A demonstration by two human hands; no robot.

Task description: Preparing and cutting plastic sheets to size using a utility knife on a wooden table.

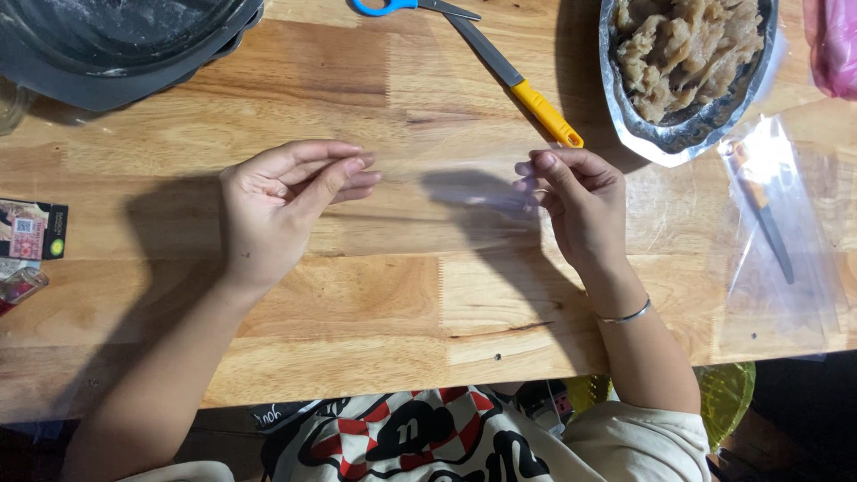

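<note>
Clear plastic bag [446, 192] stretched flat between both hands above wooden table [357, 295], near-invisible, faint glare and grey shadow mid-span. Left hand [281, 205] at 9 o'clock, fingertips pinching left edge. Right hand [576, 201] at 3 o'clock, fingers curled, pinching right edge. Yellow-handled knife [522, 85] at 1 o'clock, well apart.

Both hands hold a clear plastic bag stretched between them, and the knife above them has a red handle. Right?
Not quite. The head view shows the knife has a yellow handle, not red. The left hand and right hand do pinch a clear plastic bag between them.
</note>
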